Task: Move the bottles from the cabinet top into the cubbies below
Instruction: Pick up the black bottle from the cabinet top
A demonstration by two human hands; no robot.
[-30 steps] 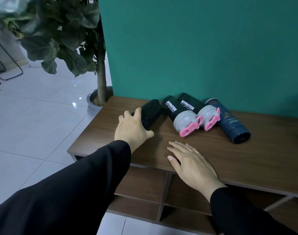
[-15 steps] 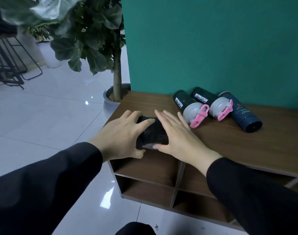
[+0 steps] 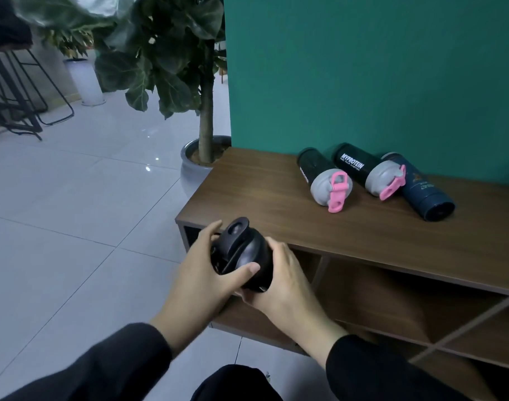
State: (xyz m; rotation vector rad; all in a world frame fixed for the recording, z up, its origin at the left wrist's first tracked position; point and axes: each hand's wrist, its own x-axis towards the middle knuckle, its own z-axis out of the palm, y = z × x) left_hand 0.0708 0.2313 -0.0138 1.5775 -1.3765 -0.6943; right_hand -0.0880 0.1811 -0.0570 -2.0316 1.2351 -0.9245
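Black bottle [image 3: 243,253] lifted off top, both hands, base hidden

long black sleeves [image 3: 392,371], bare hands

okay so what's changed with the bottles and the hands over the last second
The black bottle left the cabinet top: the left hand took it, the right hand joined, and both now hold it before the upper-left cubby. The two pink-capped bottles and the navy bottle stayed put.
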